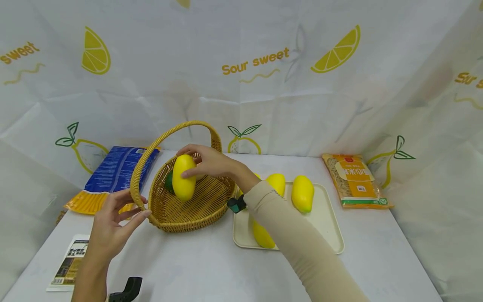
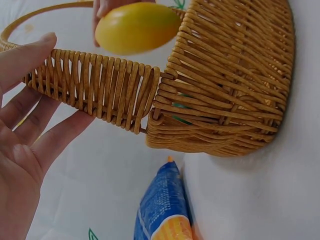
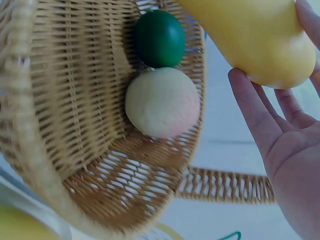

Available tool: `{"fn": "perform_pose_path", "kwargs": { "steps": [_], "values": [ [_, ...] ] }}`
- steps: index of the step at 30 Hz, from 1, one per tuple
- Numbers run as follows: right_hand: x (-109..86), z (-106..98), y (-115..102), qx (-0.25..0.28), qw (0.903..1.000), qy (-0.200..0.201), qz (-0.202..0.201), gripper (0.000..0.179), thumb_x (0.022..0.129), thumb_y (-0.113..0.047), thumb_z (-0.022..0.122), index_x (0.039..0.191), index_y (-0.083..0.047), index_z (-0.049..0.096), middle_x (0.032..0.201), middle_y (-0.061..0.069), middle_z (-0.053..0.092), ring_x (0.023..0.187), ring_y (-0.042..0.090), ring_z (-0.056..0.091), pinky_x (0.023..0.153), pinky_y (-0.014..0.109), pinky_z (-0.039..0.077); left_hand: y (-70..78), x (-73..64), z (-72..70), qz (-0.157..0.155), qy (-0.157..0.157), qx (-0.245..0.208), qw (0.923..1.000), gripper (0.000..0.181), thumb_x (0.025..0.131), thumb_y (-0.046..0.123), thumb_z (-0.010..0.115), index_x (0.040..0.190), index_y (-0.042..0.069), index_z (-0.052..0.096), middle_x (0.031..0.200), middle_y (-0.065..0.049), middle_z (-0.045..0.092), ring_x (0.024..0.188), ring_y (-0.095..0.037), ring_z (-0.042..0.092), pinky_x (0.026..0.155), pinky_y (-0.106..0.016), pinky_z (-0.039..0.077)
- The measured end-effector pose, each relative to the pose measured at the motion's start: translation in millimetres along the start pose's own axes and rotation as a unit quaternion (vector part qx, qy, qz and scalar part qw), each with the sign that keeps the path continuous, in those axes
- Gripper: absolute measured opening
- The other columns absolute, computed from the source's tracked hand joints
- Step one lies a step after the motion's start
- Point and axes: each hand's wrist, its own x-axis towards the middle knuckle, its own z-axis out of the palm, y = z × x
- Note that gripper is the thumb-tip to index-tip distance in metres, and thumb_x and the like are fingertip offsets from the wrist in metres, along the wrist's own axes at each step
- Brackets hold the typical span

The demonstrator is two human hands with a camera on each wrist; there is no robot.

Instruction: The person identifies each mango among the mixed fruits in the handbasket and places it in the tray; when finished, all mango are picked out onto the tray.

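Note:
Over the wicker basket (image 1: 205, 205), my right hand (image 1: 211, 161) grips a yellow mango (image 1: 184, 178) between thumb and fingers. My left hand (image 1: 113, 222) holds the basket's arched handle (image 2: 100, 85) near its lower left end, the thumb on one side and fingers on the other. Inside the basket lie a dark green round fruit (image 3: 160, 39) and a pale, pinkish peach (image 3: 162, 102), side by side. More mangoes (image 1: 302, 193) rest on a cream tray (image 1: 324, 235) to the right, partly covered by my right sleeve.
Behind the left hand lies a blue and orange bag (image 1: 117, 172). A small white and brown packet (image 1: 68, 268) is at the table's left front. An orange grain packet (image 1: 354, 180) stands right of the tray. A lemon-print curtain (image 1: 241, 105) hangs behind the table.

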Motion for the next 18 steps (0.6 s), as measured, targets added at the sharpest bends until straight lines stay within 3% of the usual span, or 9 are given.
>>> {"fn": "perform_pose_path", "kwargs": {
  "steps": [10,18],
  "values": [
    [-27.6,-30,-6,-0.046,0.998,0.011,-0.042,0.058,0.091,-0.025,0.077,0.144,-0.021,0.054,0.144,0.002,0.054,0.121,0.023,0.064,0.097,0.031,0.059,-1.8,0.8,0.2,0.009,-0.004,-0.007,0.9999,0.068,0.069,-0.027,0.076,0.13,-0.009,0.053,0.111,0.016,0.064,0.106,0.005,0.063,0.086,-0.005,0.055],
    [-59.6,-55,-14,-0.088,0.9946,0.043,-0.033,0.058,0.091,-0.031,0.077,0.144,-0.027,0.055,0.145,-0.006,0.056,0.126,0.023,0.058,0.106,0.041,0.053,-1.2,0.8,0.2,0.008,-0.002,-0.006,0.9999,0.07,0.068,-0.028,0.076,0.131,-0.008,0.053,0.11,0.016,0.064,0.105,0.004,0.063,0.085,-0.005,0.055]
  ]
}}
